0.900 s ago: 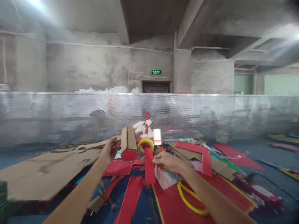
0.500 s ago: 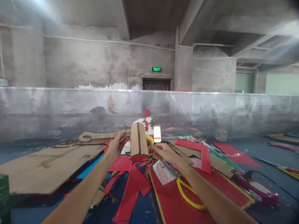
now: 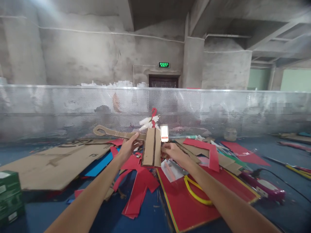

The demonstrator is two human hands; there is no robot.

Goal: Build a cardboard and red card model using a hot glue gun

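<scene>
In front of me a hammer-shaped cardboard piece (image 3: 150,147) is held up, its block upright with a dark seam down the front. Its long handle (image 3: 116,133) reaches left and ends in a ring. My left hand (image 3: 128,146) is closed around the handle close to the block. At the block's right edge, my right hand (image 3: 171,151) has its fingers pinched together; what is in them, if anything, is hidden. Beneath lie red paper strips (image 3: 137,194). Behind the block stands a lit phone screen (image 3: 164,133).
A flat cardboard sheet (image 3: 55,161) lies left, near a green box (image 3: 11,195). On the right are a red board (image 3: 191,207), a yellow loop (image 3: 196,197), a red L-shaped strip (image 3: 213,158) and a purple corded device (image 3: 264,187). A perforated metal panel (image 3: 73,110) stands behind.
The cardboard piece has moved right and turned, its handle now lifted at the ring end. My left hand went right with it. The yellow tape roll is now out of sight.
</scene>
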